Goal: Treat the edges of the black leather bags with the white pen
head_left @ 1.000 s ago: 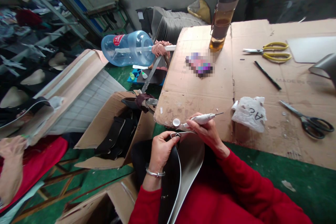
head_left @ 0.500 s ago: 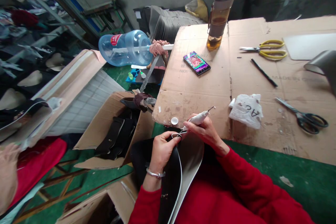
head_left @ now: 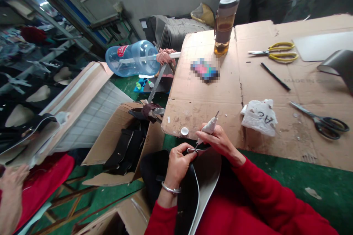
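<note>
My left hand (head_left: pixel 178 163), with a silver bangle at the wrist, pinches the upper end of a black sheet piece (head_left: pixel 188 194) with a white edge and grey inner side. The piece hangs down over my lap in a fold. In my right hand (head_left: pixel 219 141) is an awl-like tool (head_left: pixel 210 126) with a white, wrapped-looking handle and a thin metal rod out of its top. Its lower metal point meets the piece right beside my left fingertips. Whether the point has gone through the material I cannot tell. A small white round cap (head_left: pixel 184 131) lies on the table edge nearby.
On the cardboard-covered table (head_left: pixel 204 102) are black scissors (head_left: pixel 322 121), yellow-handled snips (head_left: pixel 278 52), a black pen-like stick (head_left: pixel 275 76), a plastic bag (head_left: pixel 259 117), a blurred-out phone (head_left: pixel 204 69) and a drink bottle (head_left: pixel 226 25). A box (head_left: pixel 110 147) holds black pieces. Another person's hand (head_left: pixel 13 180) shows left.
The tool in my right hand has tipped more upright, its lower point staying by my left fingertips. Both hands sit slightly lower and further right in view, partly because the camera shifted.
</note>
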Demonstrator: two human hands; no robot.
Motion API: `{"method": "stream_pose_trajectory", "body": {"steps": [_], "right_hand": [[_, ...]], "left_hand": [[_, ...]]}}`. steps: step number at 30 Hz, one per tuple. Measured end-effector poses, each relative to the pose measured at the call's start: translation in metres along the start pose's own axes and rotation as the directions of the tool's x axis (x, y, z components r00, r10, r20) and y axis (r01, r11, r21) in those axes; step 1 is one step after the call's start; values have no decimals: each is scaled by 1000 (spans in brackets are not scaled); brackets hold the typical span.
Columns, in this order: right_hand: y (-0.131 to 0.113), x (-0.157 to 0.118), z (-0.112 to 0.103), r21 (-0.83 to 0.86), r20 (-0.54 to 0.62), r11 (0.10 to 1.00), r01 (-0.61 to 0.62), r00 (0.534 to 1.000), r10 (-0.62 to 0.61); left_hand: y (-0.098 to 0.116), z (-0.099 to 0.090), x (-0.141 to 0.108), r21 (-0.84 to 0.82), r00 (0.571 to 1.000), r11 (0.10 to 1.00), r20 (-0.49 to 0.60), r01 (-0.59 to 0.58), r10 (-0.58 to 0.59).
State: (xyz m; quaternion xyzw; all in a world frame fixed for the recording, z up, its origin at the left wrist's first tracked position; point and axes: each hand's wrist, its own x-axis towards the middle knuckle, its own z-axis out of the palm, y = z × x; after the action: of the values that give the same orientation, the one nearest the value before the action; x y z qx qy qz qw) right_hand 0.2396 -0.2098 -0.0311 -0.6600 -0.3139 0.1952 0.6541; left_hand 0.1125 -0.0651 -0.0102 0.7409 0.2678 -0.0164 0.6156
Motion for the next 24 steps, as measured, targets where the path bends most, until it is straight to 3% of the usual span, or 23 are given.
{"method": "stream_pose_trajectory", "body": {"steps": [3,6,14,19,24], "right_hand": [[3,0,5,79,-113,997,2,994,7],[7,1,10,38,-134,998,40,990,-35],[10,3,14,-154,-132,985,74,987,-94],[9,2,17,-199,-201,980,15,978,-55],[7,2,17,-162,-222,986,37,972,-73]], "left_hand": [[-4,-8,2,-31,995,999,-98,-7,4],[-11,-17,5,-95,985,995,-173,-4,-13],[-23,-24,8,-271,973,961,-199,57,-114],[-22,-24,8,-319,970,945,-204,65,-135],[-19,-23,8,-333,969,941,-201,69,-142]]}}
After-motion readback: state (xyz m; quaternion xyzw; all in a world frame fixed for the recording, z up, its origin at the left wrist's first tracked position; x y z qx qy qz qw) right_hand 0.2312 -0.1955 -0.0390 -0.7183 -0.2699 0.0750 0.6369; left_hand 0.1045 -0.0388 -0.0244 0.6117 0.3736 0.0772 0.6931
